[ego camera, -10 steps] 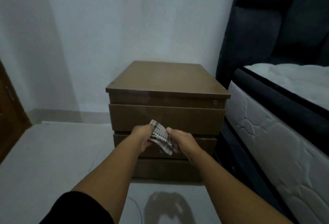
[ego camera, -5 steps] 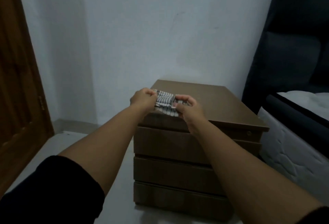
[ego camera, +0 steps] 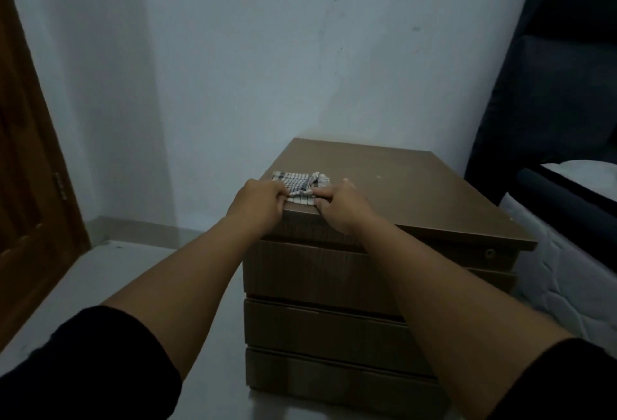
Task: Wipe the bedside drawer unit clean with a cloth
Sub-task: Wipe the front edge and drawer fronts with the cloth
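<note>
Dim rm. Plain pale blue-grey wall [ego camera: 267, 52] w/ faint scuffs; grey smooth floor [ego camera: 133, 272]. Brown wooden door [ego camera: 23, 185] at left. Dark upholstered headboard [ego camera: 551, 102], white quilted mattress [ego camera: 567, 289] at right.

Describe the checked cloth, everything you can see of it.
The cloth is a small piece of thin woven fabric, white with a dark check. It lies folded and mostly flat, a little rumpled at its far right corner, on the near left corner of the drawer unit's top. The left hand and right hand each pinch its near edge.

Dim, bluish, soft picture; corners darken and edges bend from wide-angle distortion.
</note>
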`<state>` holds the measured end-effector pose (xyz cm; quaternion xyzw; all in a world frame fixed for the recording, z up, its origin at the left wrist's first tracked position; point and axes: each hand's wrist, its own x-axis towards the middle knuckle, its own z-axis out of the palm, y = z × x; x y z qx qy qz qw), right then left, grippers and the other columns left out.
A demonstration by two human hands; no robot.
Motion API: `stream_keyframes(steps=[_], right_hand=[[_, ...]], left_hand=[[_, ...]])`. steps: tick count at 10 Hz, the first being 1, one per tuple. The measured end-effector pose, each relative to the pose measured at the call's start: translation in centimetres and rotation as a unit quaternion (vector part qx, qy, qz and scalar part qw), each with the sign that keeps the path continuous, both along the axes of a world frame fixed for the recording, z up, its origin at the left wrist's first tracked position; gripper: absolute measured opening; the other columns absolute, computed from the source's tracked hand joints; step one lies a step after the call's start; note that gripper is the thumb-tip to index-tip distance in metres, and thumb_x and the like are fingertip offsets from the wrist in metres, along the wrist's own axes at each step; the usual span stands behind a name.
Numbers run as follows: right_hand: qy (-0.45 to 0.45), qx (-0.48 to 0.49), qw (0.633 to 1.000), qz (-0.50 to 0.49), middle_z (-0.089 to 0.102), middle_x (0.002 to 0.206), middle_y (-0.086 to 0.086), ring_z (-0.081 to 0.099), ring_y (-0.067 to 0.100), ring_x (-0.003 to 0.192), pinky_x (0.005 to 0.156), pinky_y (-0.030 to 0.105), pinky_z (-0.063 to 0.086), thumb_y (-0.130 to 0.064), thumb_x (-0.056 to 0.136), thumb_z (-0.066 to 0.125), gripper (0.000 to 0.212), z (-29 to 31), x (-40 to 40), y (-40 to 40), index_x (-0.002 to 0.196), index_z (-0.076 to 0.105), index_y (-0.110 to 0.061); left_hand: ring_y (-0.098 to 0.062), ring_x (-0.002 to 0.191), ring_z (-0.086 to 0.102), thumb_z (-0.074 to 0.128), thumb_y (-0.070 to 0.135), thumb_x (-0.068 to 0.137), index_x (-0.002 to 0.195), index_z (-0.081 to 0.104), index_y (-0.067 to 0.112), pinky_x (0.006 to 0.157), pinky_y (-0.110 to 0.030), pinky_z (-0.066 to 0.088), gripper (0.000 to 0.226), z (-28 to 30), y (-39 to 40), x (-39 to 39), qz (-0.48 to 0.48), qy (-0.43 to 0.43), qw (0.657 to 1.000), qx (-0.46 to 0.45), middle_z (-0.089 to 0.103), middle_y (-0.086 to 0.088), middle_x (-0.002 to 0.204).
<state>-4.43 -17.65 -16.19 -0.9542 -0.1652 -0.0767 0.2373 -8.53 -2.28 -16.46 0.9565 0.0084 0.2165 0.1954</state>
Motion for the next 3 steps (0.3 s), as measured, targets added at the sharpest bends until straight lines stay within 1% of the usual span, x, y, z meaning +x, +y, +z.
stream_keyframes(steps=[1, 2, 3], right_hand=[[0.024, -0.008, 1.0, 0.009, 0.026, 0.155, 0.006, 0.011, 0.025, 0.146, 0.117, 0.05, 0.017, -0.034, 0.099, 0.04, 0.037, 0.1, -0.1, -0.3, 0.136, 0.047, -0.035], [0.032, -0.072, 0.997, 0.018, 0.021, 0.157, 0.004, 0.006, 0.025, 0.147, 0.118, 0.053, 0.012, -0.039, 0.1, 0.036, 0.041, 0.0, -0.6, -0.4, 0.141, 0.038, -0.037], [-0.078, -0.042, 0.996, 0.007, 0.033, 0.153, -0.002, 0.013, 0.023, 0.146, 0.117, 0.052, 0.016, -0.038, 0.098, 0.04, 0.04, -0.6, -1.9, -0.9, 0.138, 0.044, -0.032]], left_hand=[[-0.028, 0.112, 0.057, 0.046, 0.02, 0.097, 0.121, 0.064, 0.022, 0.097, -0.035, 0.049, 0.03, -0.2, 0.2, 0.2, 0.005, 0.013, 1.0, 0.004, 0.063, -0.012, 0.124], [-0.029, 0.116, 0.055, 0.046, 0.019, 0.097, 0.127, 0.059, 0.024, 0.099, -0.034, 0.046, 0.034, -0.3, 0.0, 0.0, 0.013, 0.044, 0.999, -0.008, 0.058, -0.013, 0.13], [-0.028, 0.118, 0.055, 0.046, 0.016, 0.095, 0.135, 0.052, 0.023, 0.1, -0.035, 0.045, 0.04, -0.6, -0.9, -1.0, 0.004, -0.008, 0.999, -0.048, 0.057, -0.011, 0.134]])
